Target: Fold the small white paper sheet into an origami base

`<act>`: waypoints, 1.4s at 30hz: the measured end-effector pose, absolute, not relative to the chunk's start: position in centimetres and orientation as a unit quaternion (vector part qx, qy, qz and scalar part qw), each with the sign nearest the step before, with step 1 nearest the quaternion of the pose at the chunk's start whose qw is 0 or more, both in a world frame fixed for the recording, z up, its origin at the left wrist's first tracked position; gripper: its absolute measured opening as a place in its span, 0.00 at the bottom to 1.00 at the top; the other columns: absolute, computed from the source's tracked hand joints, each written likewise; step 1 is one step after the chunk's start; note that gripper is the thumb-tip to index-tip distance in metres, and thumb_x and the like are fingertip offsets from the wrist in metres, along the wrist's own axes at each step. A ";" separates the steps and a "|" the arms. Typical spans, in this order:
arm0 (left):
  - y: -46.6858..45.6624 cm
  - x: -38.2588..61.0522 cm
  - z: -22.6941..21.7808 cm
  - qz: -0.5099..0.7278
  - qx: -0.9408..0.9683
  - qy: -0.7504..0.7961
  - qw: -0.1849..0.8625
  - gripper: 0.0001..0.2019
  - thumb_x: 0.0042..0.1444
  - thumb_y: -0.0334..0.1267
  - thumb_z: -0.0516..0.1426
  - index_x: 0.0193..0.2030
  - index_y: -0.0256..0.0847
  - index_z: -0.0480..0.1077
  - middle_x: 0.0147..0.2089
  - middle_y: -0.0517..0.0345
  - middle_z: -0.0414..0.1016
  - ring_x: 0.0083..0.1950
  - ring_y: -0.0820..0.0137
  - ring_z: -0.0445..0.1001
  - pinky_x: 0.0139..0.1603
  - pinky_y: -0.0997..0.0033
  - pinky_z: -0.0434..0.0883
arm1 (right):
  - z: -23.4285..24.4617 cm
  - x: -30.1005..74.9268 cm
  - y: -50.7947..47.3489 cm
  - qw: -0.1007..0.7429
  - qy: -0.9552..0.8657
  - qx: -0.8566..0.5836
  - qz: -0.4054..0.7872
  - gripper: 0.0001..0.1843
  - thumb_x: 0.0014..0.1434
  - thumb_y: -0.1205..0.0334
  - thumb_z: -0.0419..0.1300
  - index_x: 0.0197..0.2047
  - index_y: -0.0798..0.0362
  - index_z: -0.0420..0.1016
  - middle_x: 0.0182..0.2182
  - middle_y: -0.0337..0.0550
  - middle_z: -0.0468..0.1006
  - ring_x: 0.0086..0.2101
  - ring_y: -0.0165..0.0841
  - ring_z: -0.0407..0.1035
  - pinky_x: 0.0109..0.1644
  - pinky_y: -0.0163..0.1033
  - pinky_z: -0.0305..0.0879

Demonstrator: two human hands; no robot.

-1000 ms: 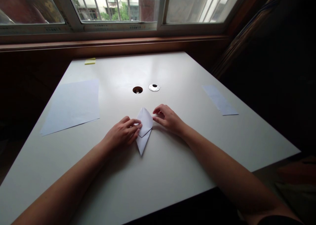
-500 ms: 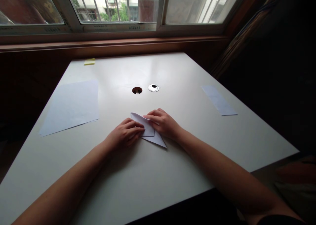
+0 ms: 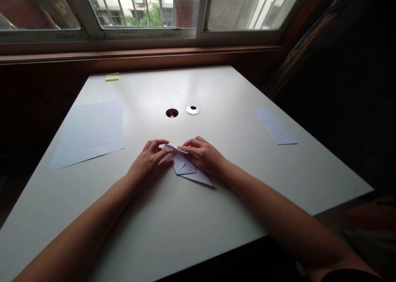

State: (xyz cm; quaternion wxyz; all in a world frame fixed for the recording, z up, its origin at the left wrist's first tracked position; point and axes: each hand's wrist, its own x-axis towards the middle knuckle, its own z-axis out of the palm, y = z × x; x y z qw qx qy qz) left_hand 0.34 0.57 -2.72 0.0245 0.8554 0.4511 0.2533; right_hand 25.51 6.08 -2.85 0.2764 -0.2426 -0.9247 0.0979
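A folded sheet of white paper [image 3: 186,167] lies on the white table between my hands, with layered flaps and a pointed corner toward the lower right. My left hand [image 3: 152,156] grips its upper left edge, the fingers curved over the top and the thumb lower down. My right hand [image 3: 202,153] is closed on the upper right part, thumb and fingers pinching a raised flap. The fingers cover part of the paper's upper edge.
Larger white paper sheets [image 3: 89,133] lie at the left, and a narrow paper strip [image 3: 274,126] at the right. Beyond my hands are a round table hole [image 3: 172,113] and a silvery ring cover [image 3: 192,110]. Yellow sticky notes [image 3: 112,77] sit at the far left edge.
My left hand has shifted up and left along the paper, uncovering a small folded flap. The paper has turned slightly, its pointed corner moving right. My right hand has stayed nearly in place.
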 end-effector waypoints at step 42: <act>1.3 -0.7 -2.6 0.304 0.816 0.473 0.135 0.07 0.64 0.38 0.56 0.37 0.41 0.74 0.40 0.54 0.71 0.40 0.68 0.71 0.40 0.69 0.71 | -2.3 25.2 5.1 0.253 -0.949 -0.159 0.098 0.19 0.66 0.60 0.58 0.60 0.48 0.72 0.52 0.45 0.79 0.46 0.37 0.69 0.53 0.46 0.70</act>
